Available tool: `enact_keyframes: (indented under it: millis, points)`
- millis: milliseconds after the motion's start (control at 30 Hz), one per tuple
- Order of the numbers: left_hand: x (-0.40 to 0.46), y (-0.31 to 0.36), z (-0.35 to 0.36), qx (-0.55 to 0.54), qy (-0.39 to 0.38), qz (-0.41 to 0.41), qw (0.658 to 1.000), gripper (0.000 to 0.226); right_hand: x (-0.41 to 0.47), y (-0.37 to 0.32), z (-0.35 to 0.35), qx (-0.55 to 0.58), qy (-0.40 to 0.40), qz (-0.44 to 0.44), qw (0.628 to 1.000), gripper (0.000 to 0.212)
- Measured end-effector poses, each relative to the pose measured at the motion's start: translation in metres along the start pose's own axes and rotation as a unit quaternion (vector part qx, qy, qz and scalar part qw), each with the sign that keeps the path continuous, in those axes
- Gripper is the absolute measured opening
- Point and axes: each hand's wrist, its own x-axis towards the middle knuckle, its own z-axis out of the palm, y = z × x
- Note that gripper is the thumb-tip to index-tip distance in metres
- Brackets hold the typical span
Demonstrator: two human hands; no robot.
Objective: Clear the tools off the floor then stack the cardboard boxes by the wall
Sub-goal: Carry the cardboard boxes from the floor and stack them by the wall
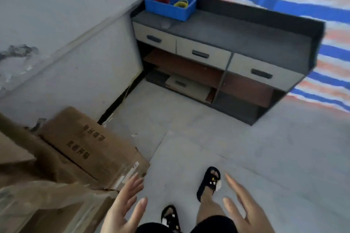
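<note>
Both hands, left (125, 200) and right (244, 206), hover spread and empty, right of the box (91, 149). It looks stiff and bulky; best gripped by opposite sides.

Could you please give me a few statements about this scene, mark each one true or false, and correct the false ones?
1. Both hands are empty with the fingers spread. True: the left hand and the right hand hold nothing.
2. The blue bin sits on the floor. False: it stands on top of the cabinet.
3. The cardboard boxes lie by the wall on the person's left. True.
4. One cabinet drawer hangs wide open. False: all three drawers look closed.
5. The bin holds a red and a yellow item. True.
</note>
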Motion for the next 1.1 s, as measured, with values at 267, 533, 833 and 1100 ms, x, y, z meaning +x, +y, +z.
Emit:
enact_keyframes:
  millis: [267,533,833,1100]
  points:
    - [-0.019,0.005,0.057,0.079,-0.236,0.058,0.967,0.063,-0.155,0.015,-0.035,0.032,0.264,0.137,0.954,0.059]
    - [-0.126,-0.008,0.172,0.153,-0.424,0.164,0.878,0.055,-0.331,0.055,-0.071,0.062,0.441,0.237,0.863,0.071]
    - [-0.31,-0.027,0.326,0.209,-0.647,0.065,0.73,0.074,-0.539,0.105,-0.109,0.12,0.624,0.294,0.714,0.069]
    - [-0.372,-0.025,0.431,0.218,-0.71,0.007,0.67,0.073,-0.598,0.145,-0.162,0.173,0.661,0.312,0.66,0.067]
